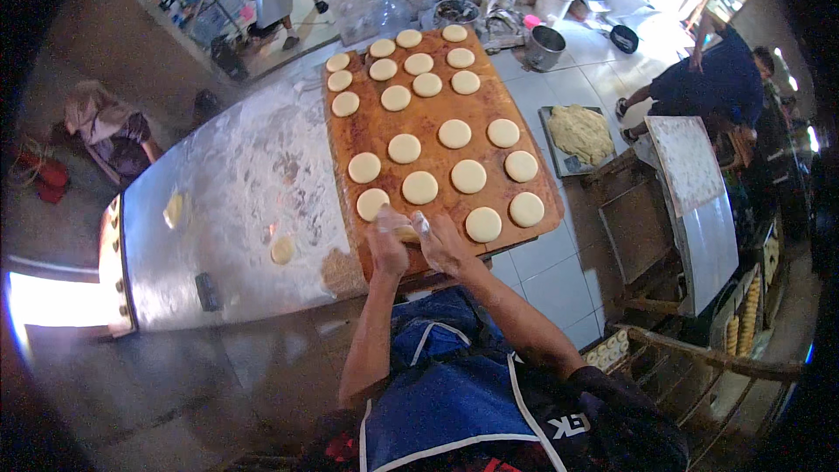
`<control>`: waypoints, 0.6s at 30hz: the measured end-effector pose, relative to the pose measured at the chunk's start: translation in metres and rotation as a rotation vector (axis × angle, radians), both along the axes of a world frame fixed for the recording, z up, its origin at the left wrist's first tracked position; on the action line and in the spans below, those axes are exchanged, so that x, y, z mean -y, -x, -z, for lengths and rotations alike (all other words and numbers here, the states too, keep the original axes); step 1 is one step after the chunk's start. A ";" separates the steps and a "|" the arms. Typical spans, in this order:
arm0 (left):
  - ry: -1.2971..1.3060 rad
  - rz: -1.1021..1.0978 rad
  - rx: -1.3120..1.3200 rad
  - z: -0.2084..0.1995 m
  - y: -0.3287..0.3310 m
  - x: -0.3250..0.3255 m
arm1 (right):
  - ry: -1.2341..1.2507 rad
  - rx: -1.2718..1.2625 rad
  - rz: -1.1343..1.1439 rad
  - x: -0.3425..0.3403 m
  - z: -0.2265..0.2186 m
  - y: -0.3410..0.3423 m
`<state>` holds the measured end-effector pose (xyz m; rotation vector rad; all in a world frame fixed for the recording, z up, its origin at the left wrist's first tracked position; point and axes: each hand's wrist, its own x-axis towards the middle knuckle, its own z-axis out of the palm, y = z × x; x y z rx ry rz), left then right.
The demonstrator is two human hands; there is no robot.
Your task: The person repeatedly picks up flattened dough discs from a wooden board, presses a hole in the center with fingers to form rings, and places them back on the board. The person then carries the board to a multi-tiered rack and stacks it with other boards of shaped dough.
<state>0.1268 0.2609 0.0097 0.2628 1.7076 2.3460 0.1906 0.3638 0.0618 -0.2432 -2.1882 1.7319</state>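
Note:
At the near edge of a brown board (489, 105), a piece of pale dough (406, 233) sits between my two hands. My left hand (387, 243) curls against its left side, close to a flat dough round (373, 204). Pressing from the other side is my right hand (444, 246), its fingertips whitened; the fingers partly hide the piece. Several smooth dough rounds (419, 187) lie spaced in loose rows over the board. To the left, on the floured metal table (236, 210), are a small dough round (281, 250) and another dough piece (175, 210).
A dark flat object (208, 292) lies on the metal table. Right of the board, a tray holds a large dough mass (581, 134). Metal sheets (686, 166) lean beside a person in dark clothes (717, 70). A pot (545, 48) and white bucket (553, 4) stand behind.

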 end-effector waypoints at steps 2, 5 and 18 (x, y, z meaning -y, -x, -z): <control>0.232 -0.016 -0.234 0.000 -0.004 0.007 | -0.074 0.071 -0.099 0.004 0.003 0.001; -0.088 0.041 -0.092 0.006 -0.011 0.022 | -0.167 -0.063 -0.062 0.013 0.013 0.000; 1.145 -0.156 -0.246 0.006 0.009 0.074 | -0.247 0.367 -0.058 0.036 0.017 -0.006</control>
